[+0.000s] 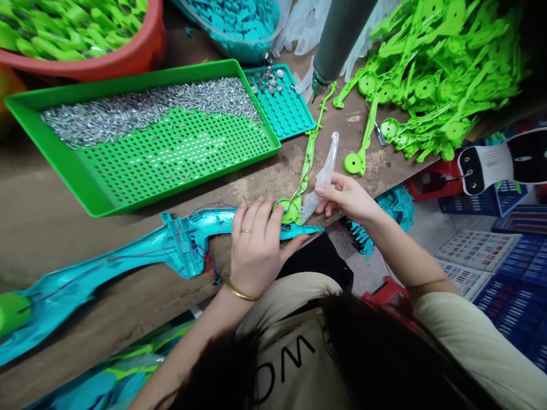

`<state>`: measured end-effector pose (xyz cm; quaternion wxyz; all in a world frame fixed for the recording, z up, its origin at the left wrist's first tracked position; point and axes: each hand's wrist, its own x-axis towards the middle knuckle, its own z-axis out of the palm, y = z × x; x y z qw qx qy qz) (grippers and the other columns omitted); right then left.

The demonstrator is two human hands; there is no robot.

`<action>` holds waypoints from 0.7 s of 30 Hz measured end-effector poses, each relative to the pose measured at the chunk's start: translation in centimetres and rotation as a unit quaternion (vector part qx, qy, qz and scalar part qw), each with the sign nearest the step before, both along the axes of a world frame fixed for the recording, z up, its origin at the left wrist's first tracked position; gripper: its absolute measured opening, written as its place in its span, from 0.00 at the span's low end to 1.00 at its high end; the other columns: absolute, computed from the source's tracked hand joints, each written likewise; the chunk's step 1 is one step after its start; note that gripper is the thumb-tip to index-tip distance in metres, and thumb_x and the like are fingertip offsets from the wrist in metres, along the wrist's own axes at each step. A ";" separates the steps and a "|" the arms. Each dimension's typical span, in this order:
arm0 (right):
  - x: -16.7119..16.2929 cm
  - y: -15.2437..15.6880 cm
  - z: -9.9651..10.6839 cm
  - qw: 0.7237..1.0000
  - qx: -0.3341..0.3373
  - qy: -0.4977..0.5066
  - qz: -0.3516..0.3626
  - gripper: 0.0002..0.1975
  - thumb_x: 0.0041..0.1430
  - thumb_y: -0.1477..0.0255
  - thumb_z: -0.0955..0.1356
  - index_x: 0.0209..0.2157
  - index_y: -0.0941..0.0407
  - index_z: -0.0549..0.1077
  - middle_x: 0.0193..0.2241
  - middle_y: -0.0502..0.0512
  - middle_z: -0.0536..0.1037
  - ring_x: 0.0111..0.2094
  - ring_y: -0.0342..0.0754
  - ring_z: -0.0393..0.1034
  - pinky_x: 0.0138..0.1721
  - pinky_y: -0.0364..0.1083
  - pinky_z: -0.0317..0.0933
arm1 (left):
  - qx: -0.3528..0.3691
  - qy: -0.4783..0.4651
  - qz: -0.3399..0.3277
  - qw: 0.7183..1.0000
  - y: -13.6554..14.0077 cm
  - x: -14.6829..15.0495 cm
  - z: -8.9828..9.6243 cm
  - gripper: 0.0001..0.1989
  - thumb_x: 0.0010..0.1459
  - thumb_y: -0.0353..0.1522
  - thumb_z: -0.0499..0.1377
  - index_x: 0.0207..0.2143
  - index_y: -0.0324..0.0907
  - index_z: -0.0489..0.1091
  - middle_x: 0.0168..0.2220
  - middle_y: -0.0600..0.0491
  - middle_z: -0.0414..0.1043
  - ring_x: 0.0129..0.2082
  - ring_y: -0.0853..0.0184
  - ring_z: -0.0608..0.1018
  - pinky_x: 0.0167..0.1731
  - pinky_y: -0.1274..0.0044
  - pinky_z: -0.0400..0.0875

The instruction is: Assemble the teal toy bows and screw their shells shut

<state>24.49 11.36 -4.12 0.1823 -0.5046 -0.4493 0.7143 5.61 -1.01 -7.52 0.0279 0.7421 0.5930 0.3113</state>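
Note:
A long blue plastic toy shell half (145, 242), with red and blue wires along it, lies across the front of the bench. My left hand (258, 245) grips its right end, fingers over the top and thumb along the near edge. Against that end sits a lime-green plastic part (308, 159) with a round base, a thin wire running on it. My right hand (344, 196) pinches a translucent white plastic piece (328, 165) between thumb and fingers, its lower end close to the green round base. Whether the two touch, I cannot tell.
A green perforated tray (183, 159) of screws and a small teal tray (284, 105) stand behind. A dark powered screwdriver (337, 45) hangs above. Lime-green parts (444, 85) are heaped at right; a red tub (149, 45) and clear bowl (252, 48) stand at the back.

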 end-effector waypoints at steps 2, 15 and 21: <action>0.1 0.2 -0.2 1.000 0.004 -0.006 -0.001 0.25 0.43 0.57 0.77 0.35 0.56 0.67 0.22 0.45 0.77 0.19 0.40 0.73 0.14 0.35 0.62 | 0.001 -0.004 0.001 1.000 0.1 0.0 -0.4 0.33 0.57 0.49 0.60 0.55 0.32 0.65 0.55 0.34 0.71 0.58 0.49 0.71 0.61 0.57 0.59; -0.2 0.6 -0.2 0.999 0.002 -0.029 0.016 0.25 0.45 0.58 0.76 0.37 0.57 0.66 0.19 0.43 0.75 0.15 0.38 0.69 0.11 0.35 0.55 | 0.019 -0.042 -0.017 0.999 0.3 0.1 -1.3 0.36 0.55 0.50 0.62 0.56 0.33 0.63 0.53 0.35 0.73 0.56 0.51 0.73 0.61 0.58 0.58; -0.7 1.0 0.4 0.995 0.012 -0.093 0.043 0.26 0.44 0.56 0.77 0.36 0.57 0.67 0.20 0.44 0.76 0.14 0.37 0.68 0.12 0.36 0.56 | 0.010 -0.043 -0.020 0.999 0.3 0.0 -1.2 0.36 0.55 0.50 0.62 0.56 0.32 0.63 0.53 0.34 0.73 0.55 0.51 0.74 0.60 0.58 0.59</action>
